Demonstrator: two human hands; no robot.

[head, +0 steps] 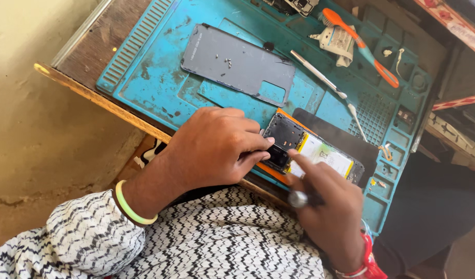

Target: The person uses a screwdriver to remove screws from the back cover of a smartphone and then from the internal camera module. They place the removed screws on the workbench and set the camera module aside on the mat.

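Opened smartphone [312, 150] lies back-up on the near right part of the blue repair mat [155, 77], partly on an orange pad and a dark sheet. Back cover is off: black inner shield at the phone's left end, white-and-yellow battery in the middle.

Left hand [214, 147] is curled, fingers bent, thumb and fingertips pinching the left end of the phone and holding it down. Green bangle on that wrist, zigzag black-and-white sleeve above it.

Right hand [333, 206] is closed around a screwdriver [299, 199]; the silver cap end shows near the palm, and the index finger runs along the shaft down to the phone. The tip is hidden under the finger, at the boundary between the black shield and the battery. Red thread band on that wrist.

Removed grey back cover [237, 64] lies flat on the mat, far of the left hand, well apart from the phone. A few tiny screws [228, 62] sit on top of it, near its centre.

Far right on the mat: a thin metal pry tool [325, 81] lying diagonally, an orange-and-teal brush [361, 44] beyond it, a small white tube beside the brush. Small parts sit in the mat's right-edge compartments; too small to identify.

Mat rests on a wooden table [93, 46], edge running diagonally at the left.
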